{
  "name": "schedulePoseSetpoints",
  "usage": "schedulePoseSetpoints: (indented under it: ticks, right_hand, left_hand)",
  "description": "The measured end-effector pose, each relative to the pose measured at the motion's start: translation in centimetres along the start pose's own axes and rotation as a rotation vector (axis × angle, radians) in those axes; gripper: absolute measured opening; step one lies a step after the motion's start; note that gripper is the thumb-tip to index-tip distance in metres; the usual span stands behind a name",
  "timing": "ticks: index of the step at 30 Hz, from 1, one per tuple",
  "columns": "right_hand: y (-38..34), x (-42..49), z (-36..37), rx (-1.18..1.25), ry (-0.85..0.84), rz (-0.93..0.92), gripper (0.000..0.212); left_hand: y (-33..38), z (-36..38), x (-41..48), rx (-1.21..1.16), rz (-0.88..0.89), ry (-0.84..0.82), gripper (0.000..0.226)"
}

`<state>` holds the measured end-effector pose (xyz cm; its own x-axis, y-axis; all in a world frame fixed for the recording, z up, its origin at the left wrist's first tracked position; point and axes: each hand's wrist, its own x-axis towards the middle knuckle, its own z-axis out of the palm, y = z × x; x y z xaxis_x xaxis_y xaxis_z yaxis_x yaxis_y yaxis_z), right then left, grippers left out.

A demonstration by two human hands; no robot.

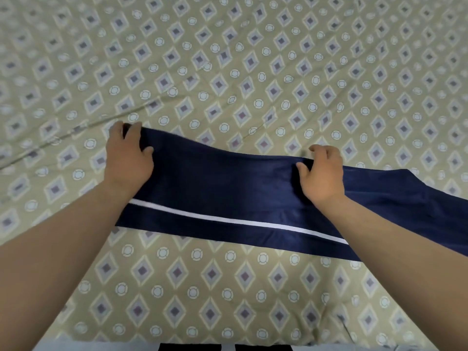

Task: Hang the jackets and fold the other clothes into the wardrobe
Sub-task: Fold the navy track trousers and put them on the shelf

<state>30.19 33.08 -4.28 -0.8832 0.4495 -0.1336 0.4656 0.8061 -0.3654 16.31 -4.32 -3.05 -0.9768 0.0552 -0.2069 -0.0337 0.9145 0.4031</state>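
Gripping far edge of navy trousers (228,188) (white stripe nearer) with left hand (128,158) and right hand (321,176), on patterned bedsheet (228,59).

The navy track trousers (215,188) you hold are soft cloth, smooth with a faint sheen; their white stripe (228,219) is matt. The printed bedsheet (228,72) is matt cloth, lightly creased.

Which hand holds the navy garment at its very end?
The left hand: it grips the end corner of the navy garment. The right hand pinches the far edge midway, with cloth continuing past it.
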Motion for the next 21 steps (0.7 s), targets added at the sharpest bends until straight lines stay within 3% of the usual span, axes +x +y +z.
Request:
schedulePoseSetpoints:
  ticks: [2, 5, 10, 13, 16, 21]
  right_hand:
    - [0.1, -1.3, -0.1, -0.06, 0.039, -0.092, 0.04]
    - [1.3, -4.8, 0.2, -0.182, -0.052, -0.328, 0.034]
    - [3.2, -10.8, 1.4, -0.288, -0.256, -0.584, 0.043]
    - [2.9, -11.4, 2.1, -0.266, -0.219, -0.572, 0.031]
    - [2.1, -11.0, 2.6, -0.257, -0.197, -0.583, 0.025]
    - [0.9, -10.9, 2.1, -0.177, -0.18, -0.507, 0.012]
  left_hand:
    - [-0.4, 0.9, -0.9, -0.03, -0.091, -0.104, 0.069]
    - [-2.5, 2.6, -4.2, 0.059, -0.105, -0.181, 0.071]
    - [-6.3, 2.9, -7.7, 0.04, -0.233, 0.057, 0.042]
    - [-7.3, 1.6, -6.4, -0.182, -0.413, 0.028, 0.028]
    - [-7.7, 0.1, -4.7, -0.214, -0.396, -0.038, 0.024]
    - [-8.1, -2.4, -4.7, -0.323, -0.382, 0.111, 0.025]
